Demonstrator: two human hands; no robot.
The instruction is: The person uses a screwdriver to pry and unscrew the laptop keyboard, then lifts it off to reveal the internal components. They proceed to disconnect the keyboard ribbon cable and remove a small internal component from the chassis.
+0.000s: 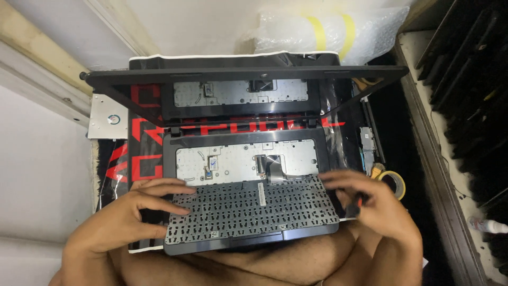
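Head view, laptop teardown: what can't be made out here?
- Tool in right hand: motion-blurred, mostly covered by fingers; only a dark and orange bit shows.
- Ribbon cable end: hidden under the flipped keyboard.
- Left hand fingertips cover the keyboard's left edge.
- Laptop front edge: blocked by the person's lap.

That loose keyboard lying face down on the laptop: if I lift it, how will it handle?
The keyboard looks like a thin, wide panel, so it is probably light and may flex if lifted by one edge. A flat ribbon cable seems to join it to the laptop base, so pulling far could strain that. The left hand touches its edge.
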